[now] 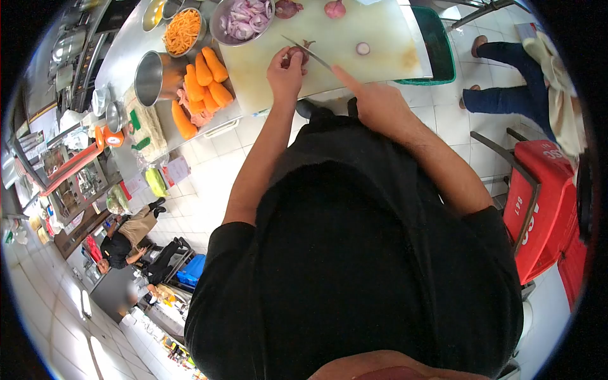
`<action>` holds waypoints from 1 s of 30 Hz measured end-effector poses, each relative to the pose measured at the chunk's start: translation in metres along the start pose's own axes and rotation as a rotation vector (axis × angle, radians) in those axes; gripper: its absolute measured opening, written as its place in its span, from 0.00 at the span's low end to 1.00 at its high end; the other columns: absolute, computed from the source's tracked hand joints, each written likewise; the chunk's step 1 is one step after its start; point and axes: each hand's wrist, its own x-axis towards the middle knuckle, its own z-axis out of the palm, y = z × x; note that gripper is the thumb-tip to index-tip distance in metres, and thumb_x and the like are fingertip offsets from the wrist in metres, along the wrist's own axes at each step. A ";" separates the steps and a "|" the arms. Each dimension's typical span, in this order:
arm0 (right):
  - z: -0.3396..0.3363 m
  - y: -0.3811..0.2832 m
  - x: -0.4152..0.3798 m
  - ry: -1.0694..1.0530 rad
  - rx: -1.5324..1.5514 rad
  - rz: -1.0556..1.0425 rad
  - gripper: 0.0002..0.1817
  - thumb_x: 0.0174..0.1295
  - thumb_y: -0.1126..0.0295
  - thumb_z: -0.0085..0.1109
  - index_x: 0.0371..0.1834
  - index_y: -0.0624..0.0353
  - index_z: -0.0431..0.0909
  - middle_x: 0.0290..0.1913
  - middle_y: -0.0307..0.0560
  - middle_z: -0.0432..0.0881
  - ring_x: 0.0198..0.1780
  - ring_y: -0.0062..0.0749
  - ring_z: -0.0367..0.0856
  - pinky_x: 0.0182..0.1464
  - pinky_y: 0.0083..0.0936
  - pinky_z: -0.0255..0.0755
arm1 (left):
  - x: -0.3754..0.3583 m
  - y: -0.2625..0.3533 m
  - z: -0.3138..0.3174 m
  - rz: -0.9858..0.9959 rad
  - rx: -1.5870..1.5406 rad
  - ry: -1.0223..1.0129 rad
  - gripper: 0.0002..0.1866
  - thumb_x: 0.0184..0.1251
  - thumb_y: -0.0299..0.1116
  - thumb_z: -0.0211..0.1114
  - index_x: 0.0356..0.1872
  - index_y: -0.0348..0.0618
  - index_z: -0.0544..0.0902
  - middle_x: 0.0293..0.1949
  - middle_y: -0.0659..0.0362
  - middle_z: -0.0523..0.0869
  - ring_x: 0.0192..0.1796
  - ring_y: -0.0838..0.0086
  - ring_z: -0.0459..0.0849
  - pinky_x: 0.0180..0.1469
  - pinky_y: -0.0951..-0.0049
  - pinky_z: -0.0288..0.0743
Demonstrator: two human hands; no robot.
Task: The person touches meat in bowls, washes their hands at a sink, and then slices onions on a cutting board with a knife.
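A red onion sits in the fingers of my left hand, held over the pale cutting board. My right hand grips a knife, its index finger stretched along the back of the blade. The blade crosses over the onion in this view, tip pointing away to the left; the handle is hidden in my fist. A cut onion piece lies to the right on the board. Two more red onions rest at the far edge, beside a steel bowl of sliced onion.
Peeled carrots lie left of the board, near a bowl of shredded carrot and a steel pot. A green bin stands right of the board. A person in jeans is at the right, by red crates.
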 end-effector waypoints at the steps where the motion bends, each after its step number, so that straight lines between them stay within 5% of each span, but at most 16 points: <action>1: -0.001 0.000 0.002 -0.008 0.004 0.007 0.46 0.62 0.76 0.56 0.85 0.36 0.52 0.37 0.63 0.88 0.40 0.60 0.88 0.43 0.54 0.80 | 0.003 0.000 0.000 0.007 -0.007 -0.001 0.21 0.71 0.33 0.71 0.60 0.29 0.82 0.37 0.49 0.89 0.31 0.70 0.89 0.32 0.72 0.86; 18: -0.041 0.009 0.023 -0.160 -0.106 -0.005 0.47 0.65 0.81 0.52 0.85 0.26 0.52 0.42 0.64 0.88 0.42 0.53 0.89 0.46 0.48 0.81 | 0.000 0.002 -0.004 0.026 -0.008 -0.056 0.20 0.69 0.31 0.71 0.56 0.29 0.82 0.35 0.52 0.89 0.29 0.74 0.88 0.30 0.74 0.86; 30: -0.039 0.003 0.023 -0.120 -0.086 -0.005 0.49 0.60 0.82 0.53 0.85 0.28 0.54 0.36 0.63 0.86 0.38 0.57 0.87 0.41 0.50 0.78 | 0.006 -0.010 0.007 0.098 0.068 -0.032 0.19 0.66 0.32 0.73 0.55 0.33 0.84 0.33 0.55 0.88 0.29 0.75 0.86 0.30 0.73 0.85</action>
